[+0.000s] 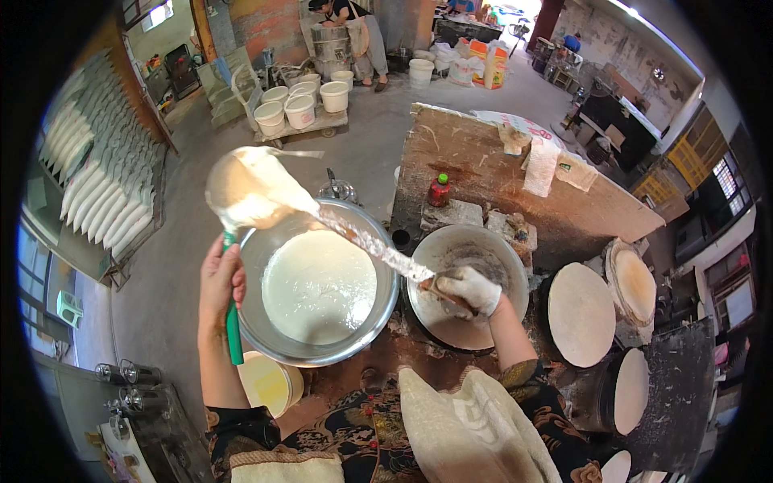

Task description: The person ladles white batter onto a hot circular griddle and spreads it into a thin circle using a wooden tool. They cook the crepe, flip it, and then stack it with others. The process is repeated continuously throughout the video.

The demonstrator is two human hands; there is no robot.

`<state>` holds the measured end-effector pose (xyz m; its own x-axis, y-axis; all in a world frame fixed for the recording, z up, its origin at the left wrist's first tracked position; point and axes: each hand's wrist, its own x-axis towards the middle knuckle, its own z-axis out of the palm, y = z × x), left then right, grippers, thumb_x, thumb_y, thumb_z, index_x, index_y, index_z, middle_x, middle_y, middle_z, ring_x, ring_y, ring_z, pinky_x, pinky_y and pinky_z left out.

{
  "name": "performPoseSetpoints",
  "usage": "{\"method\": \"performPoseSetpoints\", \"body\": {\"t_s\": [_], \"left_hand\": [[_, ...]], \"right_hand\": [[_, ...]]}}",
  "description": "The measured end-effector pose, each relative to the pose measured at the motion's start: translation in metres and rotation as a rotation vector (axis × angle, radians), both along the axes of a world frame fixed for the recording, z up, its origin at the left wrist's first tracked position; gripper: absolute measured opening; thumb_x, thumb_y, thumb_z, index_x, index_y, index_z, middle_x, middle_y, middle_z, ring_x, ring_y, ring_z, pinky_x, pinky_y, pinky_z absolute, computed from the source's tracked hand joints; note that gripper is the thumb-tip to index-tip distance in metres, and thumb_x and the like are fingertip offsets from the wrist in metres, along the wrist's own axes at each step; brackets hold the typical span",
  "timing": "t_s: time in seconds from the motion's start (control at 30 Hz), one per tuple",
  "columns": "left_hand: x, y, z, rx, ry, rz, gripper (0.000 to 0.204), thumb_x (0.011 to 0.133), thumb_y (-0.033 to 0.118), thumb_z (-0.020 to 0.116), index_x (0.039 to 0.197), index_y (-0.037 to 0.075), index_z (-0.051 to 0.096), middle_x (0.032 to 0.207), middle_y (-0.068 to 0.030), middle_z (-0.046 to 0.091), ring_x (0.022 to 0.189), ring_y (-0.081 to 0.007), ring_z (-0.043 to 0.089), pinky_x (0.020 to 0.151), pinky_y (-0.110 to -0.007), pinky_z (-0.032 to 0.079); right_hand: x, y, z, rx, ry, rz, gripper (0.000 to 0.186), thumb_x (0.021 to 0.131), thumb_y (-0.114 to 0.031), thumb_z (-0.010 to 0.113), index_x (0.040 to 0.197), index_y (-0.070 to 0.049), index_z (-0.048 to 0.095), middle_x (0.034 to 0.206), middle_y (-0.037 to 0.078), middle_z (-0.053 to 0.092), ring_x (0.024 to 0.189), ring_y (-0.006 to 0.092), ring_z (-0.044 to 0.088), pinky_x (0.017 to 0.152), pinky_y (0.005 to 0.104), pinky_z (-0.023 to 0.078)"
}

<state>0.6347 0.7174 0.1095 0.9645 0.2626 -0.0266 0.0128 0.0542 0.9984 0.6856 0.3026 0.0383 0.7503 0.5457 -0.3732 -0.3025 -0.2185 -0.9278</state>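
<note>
My left hand (pixel 224 278) is closed on the upright green handle (pixel 233 334) of a tool whose head is hidden behind a pale batter-covered mass (pixel 254 189). My right hand (pixel 471 290), in a white glove, grips the wooden handle of a crusted stick (pixel 374 245) that reaches up-left to that mass. Below, a large steel bowl (pixel 310 286) holds white batter. Under my right hand is a round pan (pixel 435 322) with a stained inside. A tub of yellow liquid (pixel 274 378) stands below the bowl.
Round lidded pans (pixel 580 314) line the right. A wooden board (pixel 443 161) stands behind a red bottle (pixel 439 191). White buckets (pixel 299 110) sit on a trolley beyond. A rack of white pieces (pixel 97 177) is at left. A person (pixel 346 36) bends over a drum at the back.
</note>
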Motion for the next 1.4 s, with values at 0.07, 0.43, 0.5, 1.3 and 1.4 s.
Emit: {"method": "performPoseSetpoints", "body": {"t_s": [0.07,0.43,0.5,1.3,1.4], "left_hand": [[0.003,-0.003,0.001,-0.054,0.041,-0.029,0.024,0.095,0.024,0.048,0.116,0.013,0.048,0.050,0.0065,0.035,0.032,-0.0026,0.031,0.026,-0.017,0.028],[0.006,0.022,-0.147,-1.378,0.529,-0.264,0.025,0.096,0.023,0.047,0.074,0.011,0.044,0.048,0.0063,0.036,0.035,-0.0048,0.033,0.029,-0.019,0.025],[0.005,0.025,-0.158,-1.298,0.523,-0.372,0.019,0.094,0.021,0.050,0.079,0.010,0.046,0.050,0.0057,0.037,0.036,-0.0049,0.034,0.030,-0.019,0.025],[0.023,-0.134,-0.079,-1.050,0.740,-0.556,0.022,0.099,0.017,0.039,0.114,0.005,0.047,0.052,0.0032,0.037,0.034,-0.0042,0.033,0.026,-0.018,0.029],[0.023,-0.149,-0.086,-1.052,0.784,-0.619,0.021,0.099,0.017,0.039,0.114,0.004,0.047,0.052,0.0031,0.037,0.035,-0.0044,0.034,0.026,-0.018,0.028]], "right_hand": [[0.005,0.004,0.005,0.080,0.023,-0.038,0.031,0.089,-0.030,0.057,0.096,0.000,0.063,0.062,0.002,0.055,0.048,0.0074,0.048,0.040,0.0231,0.036],[-0.041,0.008,-0.098,-0.397,-0.105,0.036,0.042,0.088,-0.036,0.055,0.112,-0.003,0.063,0.084,0.010,0.066,0.068,0.0152,0.059,0.063,0.0279,0.047],[-0.049,-0.009,-0.070,-0.488,-0.176,-0.001,0.043,0.087,-0.038,0.056,0.115,-0.005,0.062,0.097,0.013,0.066,0.084,0.0197,0.062,0.078,0.0296,0.047],[-0.200,0.028,-0.231,0.151,0.234,-1.596,0.024,0.080,0.000,0.057,0.104,-0.004,0.055,0.086,0.011,0.062,0.072,0.0232,0.061,0.057,0.0336,0.051],[-0.193,0.038,-0.252,0.048,0.172,-1.592,0.027,0.077,0.001,0.058,0.103,-0.003,0.057,0.088,0.008,0.062,0.073,0.0210,0.060,0.061,0.0327,0.051]]}}
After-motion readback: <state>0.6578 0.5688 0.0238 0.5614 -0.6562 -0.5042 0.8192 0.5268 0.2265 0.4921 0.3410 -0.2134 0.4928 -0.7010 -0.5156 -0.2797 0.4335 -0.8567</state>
